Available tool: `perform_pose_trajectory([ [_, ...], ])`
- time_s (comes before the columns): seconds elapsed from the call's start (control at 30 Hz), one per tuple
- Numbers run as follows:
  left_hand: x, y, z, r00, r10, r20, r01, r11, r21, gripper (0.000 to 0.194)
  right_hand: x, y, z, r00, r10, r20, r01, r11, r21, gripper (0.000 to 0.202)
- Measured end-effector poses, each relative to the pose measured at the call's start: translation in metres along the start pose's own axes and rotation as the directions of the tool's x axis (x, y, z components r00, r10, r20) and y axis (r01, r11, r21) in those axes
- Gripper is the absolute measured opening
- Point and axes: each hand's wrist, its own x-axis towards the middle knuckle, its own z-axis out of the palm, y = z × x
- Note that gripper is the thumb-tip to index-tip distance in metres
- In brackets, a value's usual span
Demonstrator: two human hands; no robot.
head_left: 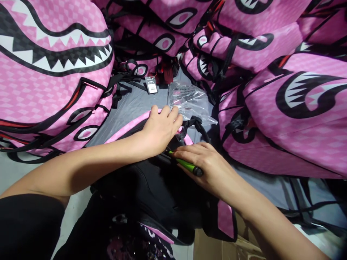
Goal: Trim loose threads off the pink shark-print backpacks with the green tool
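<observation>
A black backpack with pink trim (151,184) lies in front of me, its back side up. My left hand (164,128) is closed around the pink edge near the top of the bag, close to a black looped strap (195,122). In my right hand (202,159) is a green-handled tool with a black end (187,165). The tool's tip points at the black fabric just below my left hand and is mostly hidden there.
Pink backpacks with shark mouths are piled at the left (62,86), the back and the right (295,141). A clear plastic bag (187,97) and a white hang tag (151,85) lie on the grey surface beyond my hands. Below is a cardboard box (211,245).
</observation>
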Motion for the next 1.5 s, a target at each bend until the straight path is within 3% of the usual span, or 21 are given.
perform_pose_trajectory([
  [0.2, 0.000, 0.000, 0.002, 1.000, -0.003, -0.021, 0.002, 1.000, -0.009, 0.065, -0.001, -0.004, 0.002, 0.997, 0.039, -0.072, -0.036, 0.998, 0.044, 0.032],
  [0.4, 0.001, -0.003, -0.001, 1.000, 0.020, 0.012, -0.020, 1.000, 0.009, 0.061, 0.002, -0.007, 0.010, 0.990, 0.054, -0.133, -0.035, 0.989, 0.147, 0.024],
  [0.8, 0.002, -0.003, 0.005, 0.998, 0.016, -0.057, -0.017, 1.000, -0.015, 0.059, 0.002, -0.006, 0.003, 0.999, 0.013, -0.050, -0.007, 0.993, 0.121, 0.018],
  [1.5, 0.004, -0.003, 0.010, 0.998, -0.029, -0.052, 0.028, 0.999, -0.030, 0.065, 0.012, -0.007, 0.003, 0.999, 0.039, -0.020, -0.035, 0.982, 0.184, 0.024],
])
